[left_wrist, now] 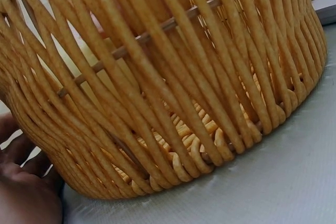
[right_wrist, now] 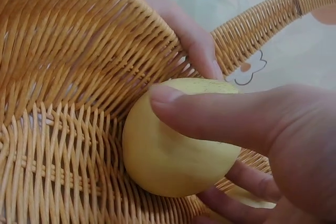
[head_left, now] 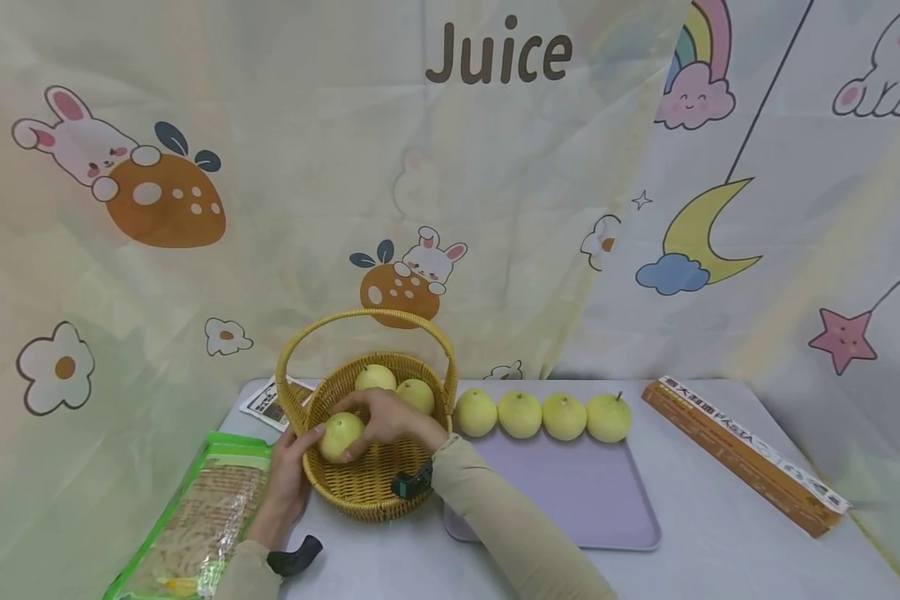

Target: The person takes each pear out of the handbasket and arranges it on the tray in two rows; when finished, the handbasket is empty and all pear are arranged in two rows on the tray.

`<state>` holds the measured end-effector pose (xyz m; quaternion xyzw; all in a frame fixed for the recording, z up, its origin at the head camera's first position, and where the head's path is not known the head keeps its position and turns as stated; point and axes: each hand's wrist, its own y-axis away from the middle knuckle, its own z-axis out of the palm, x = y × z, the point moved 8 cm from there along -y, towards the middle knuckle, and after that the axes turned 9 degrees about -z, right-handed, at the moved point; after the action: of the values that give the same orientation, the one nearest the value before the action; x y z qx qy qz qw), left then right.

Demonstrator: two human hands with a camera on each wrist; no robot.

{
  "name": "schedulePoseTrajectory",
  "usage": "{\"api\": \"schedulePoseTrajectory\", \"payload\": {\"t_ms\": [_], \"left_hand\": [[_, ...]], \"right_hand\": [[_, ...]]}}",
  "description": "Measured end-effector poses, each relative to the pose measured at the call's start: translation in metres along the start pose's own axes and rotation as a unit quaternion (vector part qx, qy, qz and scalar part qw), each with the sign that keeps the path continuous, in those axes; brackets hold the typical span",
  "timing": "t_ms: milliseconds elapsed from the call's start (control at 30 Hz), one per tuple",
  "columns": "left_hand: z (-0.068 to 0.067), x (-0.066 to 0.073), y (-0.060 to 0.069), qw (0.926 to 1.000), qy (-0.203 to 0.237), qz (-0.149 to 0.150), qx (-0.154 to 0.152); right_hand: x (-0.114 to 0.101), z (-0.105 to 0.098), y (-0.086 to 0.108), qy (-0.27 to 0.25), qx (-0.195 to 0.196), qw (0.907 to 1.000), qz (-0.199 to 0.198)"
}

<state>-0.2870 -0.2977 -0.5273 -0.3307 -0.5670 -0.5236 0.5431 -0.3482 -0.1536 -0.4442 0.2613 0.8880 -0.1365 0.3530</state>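
A yellow wicker basket with a tall arched handle stands on the table. My right hand reaches inside it and grips a pale yellow pear near the left wall. In the right wrist view, the thumb lies across this pear while other fingers curl beneath. My left hand holds the basket's left side, thumb over the rim and fingers against the outer weave. Two more pears, one at the back and one at the right, sit in the basket.
Several pears line the back of a lilac tray right of the basket. A long brown box lies farther right. On the left are a green-edged food bag and a small white packet. A printed curtain hangs behind.
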Motion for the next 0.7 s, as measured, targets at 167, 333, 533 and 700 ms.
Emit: {"api": "schedulePoseTrajectory", "payload": {"t_ms": [167, 333, 533, 700], "left_hand": [[0.000, 0.002, 0.000, 0.9999, -0.006, 0.008, 0.003], [0.000, 0.003, 0.001, 0.9998, -0.012, 0.012, 0.007], [0.000, 0.002, 0.001, 0.9999, -0.014, 0.002, 0.009], [0.001, 0.002, 0.002, 0.9999, -0.015, -0.003, 0.008]], "right_hand": [[0.003, 0.009, 0.001, -0.029, -0.026, 0.9992, -0.006], [0.004, 0.011, 0.002, -0.030, -0.026, 0.9992, -0.007], [0.002, 0.004, 0.006, -0.040, -0.011, 0.9988, -0.024], [0.002, -0.004, 0.012, -0.083, 0.004, 0.9963, -0.023]]}}
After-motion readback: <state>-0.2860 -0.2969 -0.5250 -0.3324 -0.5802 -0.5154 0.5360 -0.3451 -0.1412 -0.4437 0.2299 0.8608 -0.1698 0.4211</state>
